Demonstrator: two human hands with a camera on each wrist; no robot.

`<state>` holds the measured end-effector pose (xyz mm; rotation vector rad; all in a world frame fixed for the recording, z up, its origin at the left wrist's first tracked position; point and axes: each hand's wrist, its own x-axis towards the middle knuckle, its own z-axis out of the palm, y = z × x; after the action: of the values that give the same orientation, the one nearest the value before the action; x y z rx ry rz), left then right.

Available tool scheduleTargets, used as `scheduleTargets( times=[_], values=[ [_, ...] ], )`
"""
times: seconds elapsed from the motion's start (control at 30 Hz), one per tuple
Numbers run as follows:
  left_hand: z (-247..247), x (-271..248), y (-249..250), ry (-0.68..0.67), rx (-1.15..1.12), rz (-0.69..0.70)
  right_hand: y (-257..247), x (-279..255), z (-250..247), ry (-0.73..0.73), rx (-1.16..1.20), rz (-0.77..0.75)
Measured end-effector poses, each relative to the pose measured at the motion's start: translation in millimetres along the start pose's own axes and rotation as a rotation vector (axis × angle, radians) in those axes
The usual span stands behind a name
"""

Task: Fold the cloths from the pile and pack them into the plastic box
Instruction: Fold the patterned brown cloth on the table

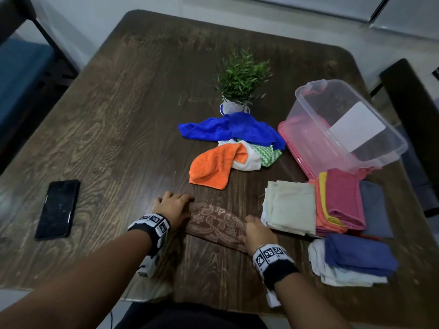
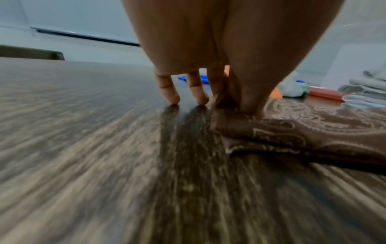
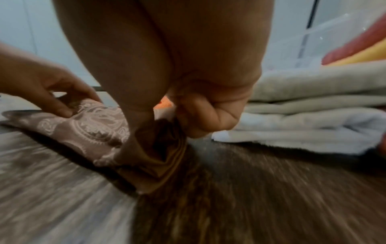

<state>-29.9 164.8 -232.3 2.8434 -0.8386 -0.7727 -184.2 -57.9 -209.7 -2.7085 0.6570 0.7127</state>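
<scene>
A brown paisley cloth (image 1: 215,222) lies folded into a long strip on the table near me. My left hand (image 1: 171,206) pinches its left end (image 2: 250,125) between thumb and forefinger, the other fingertips (image 2: 173,97) touching the wood. My right hand (image 1: 257,231) pinches the right end (image 3: 158,148), fingers curled. The unfolded pile lies beyond: an orange cloth (image 1: 213,166), a blue cloth (image 1: 232,129), a white and green one (image 1: 261,154). The clear plastic box (image 1: 344,124) on a pink lid stands at the right.
Folded stacks lie right of my hands: beige (image 1: 288,207), pink and yellow (image 1: 339,203), navy on white (image 1: 356,257). A potted plant (image 1: 240,84) stands behind the pile. A black phone (image 1: 58,208) lies at the left. A dark chair (image 1: 413,129) is beyond the table's right edge.
</scene>
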Motion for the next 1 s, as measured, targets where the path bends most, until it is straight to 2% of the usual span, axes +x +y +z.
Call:
scheduleTargets(
  times=[0.07,0.13,0.2,0.27,0.33,0.37,0.4,0.43,0.5,0.53,0.57,0.6,0.63,0.67,0.7,0.77,0.8,0.87,0.93,1.0],
  values=[
    [-2,1,-5,-0.005,-0.046,0.004,4,-4,2,0.066,0.057,-0.032],
    [-8,3,-8,0.079,-0.183,0.058,6,-5,0,0.157,0.194,-0.065],
    [-20,3,-10,0.274,-0.421,0.168,6,-7,-12,0.258,0.38,-0.093],
    [-38,-1,-11,0.457,-0.572,0.29,9,-10,-25,0.429,0.506,-0.163],
    [-49,-6,-12,0.557,-0.484,0.363,13,-17,-33,0.571,0.518,-0.246],
    [-51,-8,-13,0.569,-0.387,0.366,15,-20,-33,0.592,0.479,-0.271],
    [-49,-9,-15,0.53,-0.264,0.35,18,-23,-30,0.579,0.408,-0.283],
    [-44,-10,-16,0.427,-0.129,0.319,22,-27,-24,0.519,0.313,-0.28],
    [-30,-15,-18,0.115,0.085,0.254,29,-35,-7,0.308,0.077,-0.251],
    [-25,-17,-18,-0.007,0.134,0.241,31,-38,2,0.221,-0.005,-0.229],
    [-22,-19,-18,-0.06,0.143,0.239,33,-39,10,0.176,-0.024,-0.194],
    [-23,-20,-17,-0.04,0.132,0.246,32,-40,15,0.176,0.021,-0.137],
    [-23,-20,-15,0.041,0.105,0.276,29,-39,19,0.2,0.093,-0.077],
    [-24,-18,-10,0.13,0.053,0.33,25,-36,22,0.223,0.153,-0.019],
    [-25,-16,-4,0.16,-0.026,0.395,19,-33,24,0.227,0.185,0.036],
    [-23,-11,9,0.098,-0.129,0.525,8,-23,25,0.21,0.236,0.13],
    [-21,-11,15,0.046,-0.137,0.541,3,-18,26,0.206,0.29,0.178],
    [-14,-10,19,-0.038,-0.152,0.475,-2,-8,27,0.201,0.435,0.275],
    [-7,-9,20,-0.073,-0.289,0.365,-1,-3,26,0.159,0.509,0.332],
    [-2,-9,21,-0.114,-0.707,0.184,5,-5,23,0.121,0.546,0.356]
  ],
)
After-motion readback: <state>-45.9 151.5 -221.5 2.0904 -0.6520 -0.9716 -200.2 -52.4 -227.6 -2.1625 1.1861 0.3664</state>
